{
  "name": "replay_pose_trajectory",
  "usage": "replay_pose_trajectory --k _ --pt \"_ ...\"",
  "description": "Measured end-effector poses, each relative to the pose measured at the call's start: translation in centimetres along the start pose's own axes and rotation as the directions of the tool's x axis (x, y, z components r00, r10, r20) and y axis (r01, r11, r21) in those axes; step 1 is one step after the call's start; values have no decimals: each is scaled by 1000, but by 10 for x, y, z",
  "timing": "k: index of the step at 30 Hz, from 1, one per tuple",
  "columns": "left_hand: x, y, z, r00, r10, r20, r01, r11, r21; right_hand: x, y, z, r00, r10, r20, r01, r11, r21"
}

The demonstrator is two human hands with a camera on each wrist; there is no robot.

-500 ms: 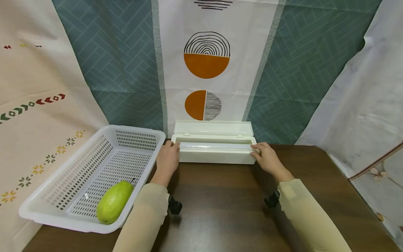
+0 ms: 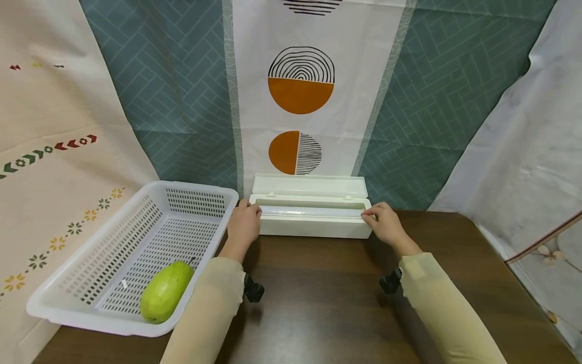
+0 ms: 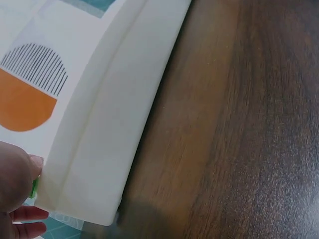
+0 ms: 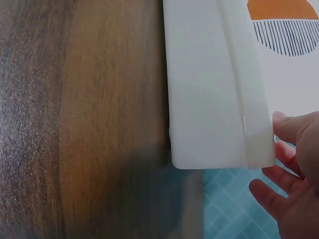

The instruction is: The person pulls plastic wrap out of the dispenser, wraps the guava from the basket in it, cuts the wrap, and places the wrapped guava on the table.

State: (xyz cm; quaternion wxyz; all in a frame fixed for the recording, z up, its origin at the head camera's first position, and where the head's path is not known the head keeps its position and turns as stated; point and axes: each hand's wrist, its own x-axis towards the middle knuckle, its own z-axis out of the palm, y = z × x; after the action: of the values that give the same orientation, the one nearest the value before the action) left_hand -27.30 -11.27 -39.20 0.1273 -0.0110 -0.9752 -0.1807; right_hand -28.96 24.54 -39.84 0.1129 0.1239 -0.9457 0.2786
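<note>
A long white dispenser box with its hinged lid raised stands at the back of the table. Inside lies a roll of clear plastic wrap. My left hand is at the box's left end, thumb and fingertips pinching at the end of the wrap. At the opposite end my right hand pinches the wrap between thumb and forefinger, its other fingers loosely bent. Both wrist views show thumb tips right at the box's upper edge; the box's front wall hides the roll there.
To the left stands a white perforated basket holding a green papaya-like fruit. A patterned cloth hangs right behind the box. The brown wooden table extends in front, between my forearms.
My right thumb and forefinger have drawn closer together at the wrap's end. The left hand has barely moved, and the box stays where it was.
</note>
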Motion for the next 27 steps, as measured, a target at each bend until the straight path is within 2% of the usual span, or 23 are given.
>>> replay_pose_trajectory --k 6,11,18,27 --pt "4 -1 4 998 51 -26 -48 995 87 3 -1 6 1000 2 -19 -3 1000 -31" --pt "7 -1 8 997 76 -7 -74 983 171 4 -2 6 999 -12 -32 10 999 -44" --pt "8 0 6 996 89 8 -89 974 206 4 -2 6 999 -10 -40 8 999 -45" --pt "9 4 5 993 113 -23 -106 974 202 4 -4 3 998 -11 -62 9 1000 -27"
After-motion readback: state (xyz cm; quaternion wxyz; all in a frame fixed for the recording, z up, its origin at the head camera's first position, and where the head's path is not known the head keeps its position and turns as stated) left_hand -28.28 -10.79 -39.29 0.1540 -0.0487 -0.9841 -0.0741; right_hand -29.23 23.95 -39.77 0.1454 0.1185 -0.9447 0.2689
